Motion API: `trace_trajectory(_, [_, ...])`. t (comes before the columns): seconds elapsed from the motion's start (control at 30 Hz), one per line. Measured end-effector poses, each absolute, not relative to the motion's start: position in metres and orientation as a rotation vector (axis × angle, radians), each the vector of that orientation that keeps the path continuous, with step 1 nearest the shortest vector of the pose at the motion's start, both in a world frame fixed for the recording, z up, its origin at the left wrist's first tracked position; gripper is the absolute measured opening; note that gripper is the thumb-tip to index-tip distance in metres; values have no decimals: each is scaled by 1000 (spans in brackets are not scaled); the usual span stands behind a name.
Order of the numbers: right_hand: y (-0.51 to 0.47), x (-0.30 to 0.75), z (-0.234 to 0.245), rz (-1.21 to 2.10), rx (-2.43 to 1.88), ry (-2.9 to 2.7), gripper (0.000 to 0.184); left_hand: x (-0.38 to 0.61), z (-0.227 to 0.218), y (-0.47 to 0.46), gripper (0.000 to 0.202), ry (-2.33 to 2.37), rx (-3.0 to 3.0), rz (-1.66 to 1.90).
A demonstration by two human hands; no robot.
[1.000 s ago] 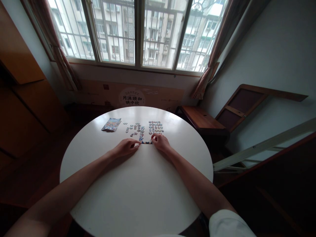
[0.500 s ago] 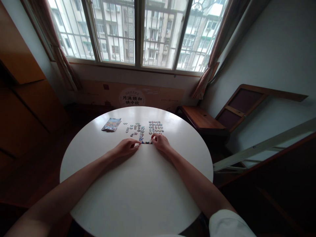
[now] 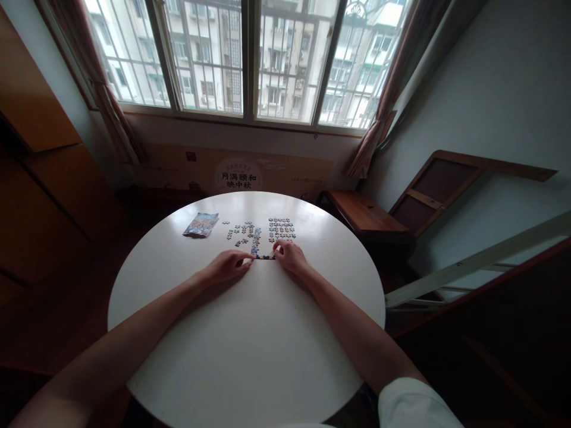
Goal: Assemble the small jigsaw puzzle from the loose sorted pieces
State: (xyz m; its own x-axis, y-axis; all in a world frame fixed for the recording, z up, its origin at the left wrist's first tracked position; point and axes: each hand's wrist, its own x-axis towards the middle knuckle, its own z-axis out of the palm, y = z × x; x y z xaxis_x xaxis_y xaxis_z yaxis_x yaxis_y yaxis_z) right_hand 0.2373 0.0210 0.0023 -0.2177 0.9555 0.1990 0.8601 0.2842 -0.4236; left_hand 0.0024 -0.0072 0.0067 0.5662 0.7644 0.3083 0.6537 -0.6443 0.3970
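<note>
A partly joined jigsaw puzzle (image 3: 255, 242) lies on the white round table (image 3: 250, 333), forming an L with a column on the left and a dark bottom strip. At its lower left corner, the fingertips of my left hand (image 3: 228, 265) are closed on the edge. My right hand (image 3: 289, 255) is pinched at the strip's right end, on a jigsaw piece mostly hidden by the fingers. Just beyond it are rows of loose jigsaw pieces (image 3: 281, 229). More scattered pieces (image 3: 245, 229) lie left of the column.
A printed picture packet (image 3: 201, 225) rests on the table's left side. Behind the table stand a long printed cardboard panel (image 3: 276, 169) and the window. To the right are a wooden bench (image 3: 366, 212) and a pale metal frame (image 3: 482, 258).
Hardly anything differs. Both hands stay at the puzzle's bottom strip, and the view has shifted very slightly.
</note>
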Motion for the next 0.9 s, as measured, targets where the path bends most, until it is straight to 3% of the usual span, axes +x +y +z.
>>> trace_trajectory(0.9, [20, 237, 2, 278, -1628, -2149, 18, 3, 7, -7, 33, 1222, 2583, 638])
